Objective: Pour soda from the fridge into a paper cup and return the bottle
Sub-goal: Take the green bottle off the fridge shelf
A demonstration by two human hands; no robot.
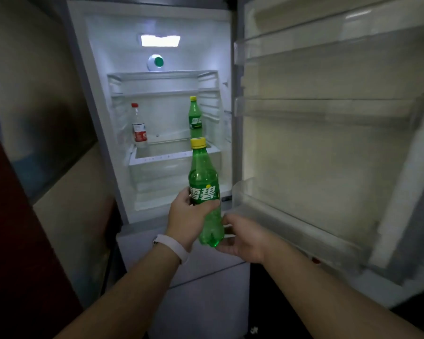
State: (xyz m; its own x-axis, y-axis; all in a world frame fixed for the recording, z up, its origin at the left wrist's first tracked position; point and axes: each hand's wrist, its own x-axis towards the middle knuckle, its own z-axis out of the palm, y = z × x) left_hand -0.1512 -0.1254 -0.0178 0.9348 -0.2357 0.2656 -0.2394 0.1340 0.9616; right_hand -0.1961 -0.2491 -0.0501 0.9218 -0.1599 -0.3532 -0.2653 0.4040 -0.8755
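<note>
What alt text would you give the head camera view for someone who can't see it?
A person's left hand grips a yellow-capped green soda bottle upright before an open fridge, the right hand at its base. Inside stand another green bottle and a clear red-capped bottle.
</note>
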